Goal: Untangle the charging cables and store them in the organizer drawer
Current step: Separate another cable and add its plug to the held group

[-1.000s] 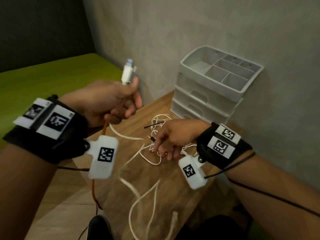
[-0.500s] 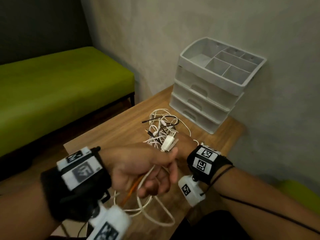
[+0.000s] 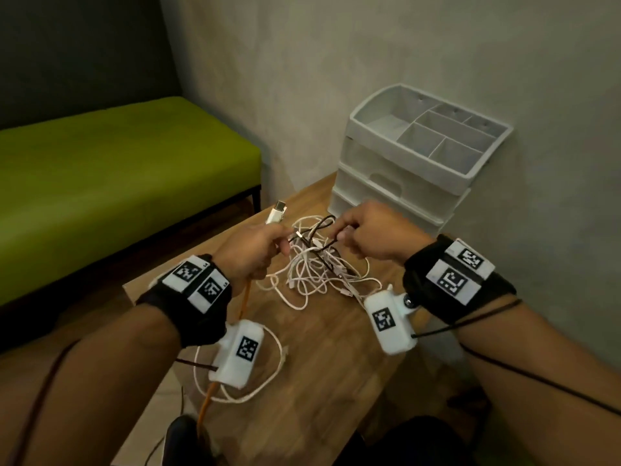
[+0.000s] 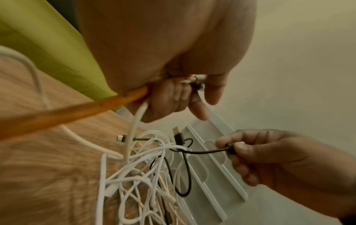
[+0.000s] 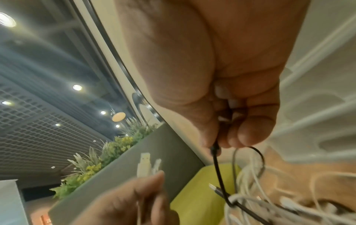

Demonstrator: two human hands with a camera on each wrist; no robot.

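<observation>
While the right hand (image 3: pixel 369 233) pinches the black cable (image 4: pixel 200 152) by its end, this cable runs leftward into the white tangle (image 3: pixel 316 274) at the bench's (image 3: pixel 329 358) middle. The left hand (image 3: pixel 252 253), just beside, grips a white plug (image 3: pixel 276 211) and an orange cable (image 3: pixel 243 297); the organizer (image 3: pixel 403 183) stands at the far edge.

Right hand (image 5: pixel 221 85) pinches black cable (image 5: pixel 218 170) by its end; cable drops into white cable tangle (image 5: pixel 256 202). Left hand (image 5: pixel 131 202) grips white plugs (image 5: pixel 143 166).
</observation>
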